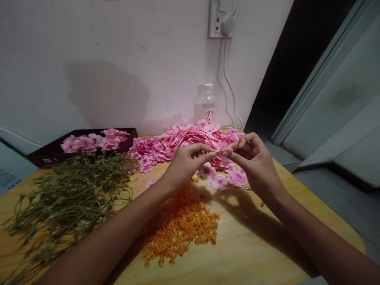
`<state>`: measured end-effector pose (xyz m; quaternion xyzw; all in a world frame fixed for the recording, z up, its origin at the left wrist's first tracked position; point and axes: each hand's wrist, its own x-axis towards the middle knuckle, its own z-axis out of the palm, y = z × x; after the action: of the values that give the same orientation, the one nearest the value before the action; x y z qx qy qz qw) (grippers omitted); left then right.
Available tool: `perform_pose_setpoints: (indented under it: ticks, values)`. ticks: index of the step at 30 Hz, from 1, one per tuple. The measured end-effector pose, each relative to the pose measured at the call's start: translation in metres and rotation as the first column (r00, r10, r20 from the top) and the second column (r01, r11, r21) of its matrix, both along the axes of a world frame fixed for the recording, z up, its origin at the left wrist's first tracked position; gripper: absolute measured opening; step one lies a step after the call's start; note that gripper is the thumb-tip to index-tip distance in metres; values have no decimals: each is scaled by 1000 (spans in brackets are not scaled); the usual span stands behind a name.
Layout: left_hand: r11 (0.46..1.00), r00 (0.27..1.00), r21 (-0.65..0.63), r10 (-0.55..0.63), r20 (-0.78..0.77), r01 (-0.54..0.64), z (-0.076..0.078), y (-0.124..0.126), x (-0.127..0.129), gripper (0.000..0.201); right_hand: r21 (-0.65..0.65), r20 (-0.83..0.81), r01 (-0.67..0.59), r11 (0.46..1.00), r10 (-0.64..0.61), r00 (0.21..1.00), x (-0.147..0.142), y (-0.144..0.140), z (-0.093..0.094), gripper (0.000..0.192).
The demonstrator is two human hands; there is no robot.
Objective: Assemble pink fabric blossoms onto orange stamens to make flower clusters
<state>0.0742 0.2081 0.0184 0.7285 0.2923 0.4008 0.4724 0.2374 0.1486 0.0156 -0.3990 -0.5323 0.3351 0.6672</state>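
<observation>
My left hand [185, 162] and my right hand [252, 160] meet fingertip to fingertip above the wooden table [252, 245]. Both pinch a small pink fabric petal [225, 148] between thumb and fingers. Right behind and below them lies a big heap of pink petals [178, 144], with a few loose flowers [228, 180] under my hands. An orange pile of small flower centres [181, 225] lies under my left forearm.
A tangle of green stems [65, 194] covers the table's left part. A dark box [50, 152] with pink flowers stands at the back left. A clear bottle [204, 103] stands by the wall under a socket and cable [221, 21]. The table's edge drops off at right.
</observation>
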Motion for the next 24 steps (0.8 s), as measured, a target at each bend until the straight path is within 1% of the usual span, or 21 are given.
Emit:
perform_pose_setpoints:
  ticks: [6,10,16,18,20,21,23,24]
  values:
    - [998,1000,58,15,9,-15,4,-6,0,18,22,16,-7,1000,7,1000,-1,-1,-1,31]
    - [995,999,91,46,19,-47,2,-9,1,15,16,5,-6,1000,6,1000,-5,-2,-2,32]
    - [992,998,106,65,26,-67,0,-12,4,14,16,-12,4,1000,-4,1000,-10,-2,-7,34]
    - [996,999,70,46,25,-48,1,-10,4,15,5,-2,11,1000,-11,1000,-7,1,-8,34]
    - [1000,1000,2,-18,24,18,0,-4,4,15,-32,50,-4,999,5,999,2,5,-7,32]
    - [998,998,-28,-60,22,61,0,-1,3,15,-67,102,-13,998,19,995,8,7,-7,28]
    - [987,988,-59,-153,-16,152,-4,5,2,14,-165,271,-16,986,61,961,22,12,-6,21]
    - [978,977,-58,-205,-63,201,-6,7,1,12,-218,389,-11,976,97,916,29,15,-7,20]
